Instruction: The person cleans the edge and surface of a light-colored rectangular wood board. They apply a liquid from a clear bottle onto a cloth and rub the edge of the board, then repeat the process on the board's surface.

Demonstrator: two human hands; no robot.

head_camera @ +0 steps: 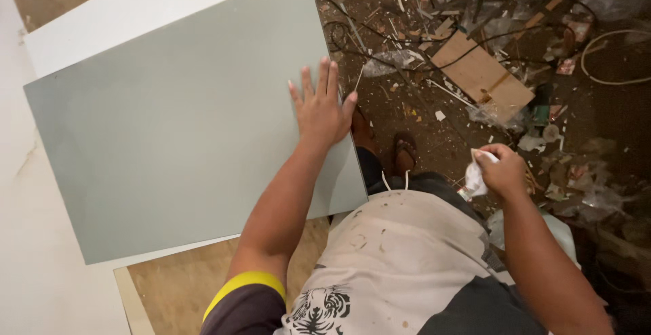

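Left hand (323,110) lies flat and wide open on the big grey panel (183,125), near its right edge, with the fingers spread. It grips nothing; it just presses on the smooth top. Right hand (503,170) is closed around a small crumpled white cloth (474,179), held out over the messy floor, well apart from the panel.

The grey panel is the biggest thing here. It lies tilted, with one corner pointing up and away. Under it sits a white board (129,9), which sticks out at the top left. A brown wooden surface (183,287) shows below the panel, near the person's arm.

To the right is the dirt floor (610,118), covered in scraps. A flat piece of brown cardboard (481,77) lies there among thin black wires (352,36) and bits of wood and plastic. A pale looped cord (610,57) lies further right.

A foot in a brown sandal (405,152) stands on the floor, just beside the panel's lower right corner.
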